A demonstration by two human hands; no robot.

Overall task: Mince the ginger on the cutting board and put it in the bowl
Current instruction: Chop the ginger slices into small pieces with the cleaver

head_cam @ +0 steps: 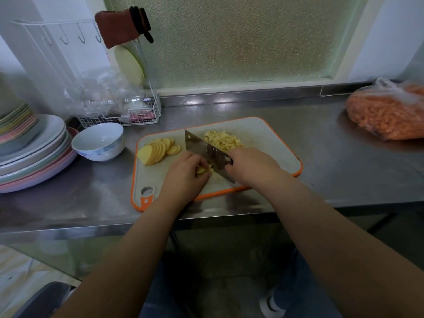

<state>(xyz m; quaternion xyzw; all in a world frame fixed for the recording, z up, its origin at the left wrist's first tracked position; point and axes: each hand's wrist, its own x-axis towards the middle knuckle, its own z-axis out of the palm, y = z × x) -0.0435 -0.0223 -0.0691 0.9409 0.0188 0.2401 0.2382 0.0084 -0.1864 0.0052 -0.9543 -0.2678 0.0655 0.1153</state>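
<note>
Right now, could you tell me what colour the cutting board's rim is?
Orange, around the pale grey cutting board; the head view shows it.

On the steel surface (321, 138) lay an orange-rimmed cutting board (275, 143) near the front edge. The left hand (183, 173) pinched ginger slices (203, 170) against the cleaver (206, 150), gripped by the right hand (250, 166). Minced ginger (222, 140) sat at the board's far edge, a sliced ginger piece (158, 150) at its left, beside a white bowl (98, 141).
</note>
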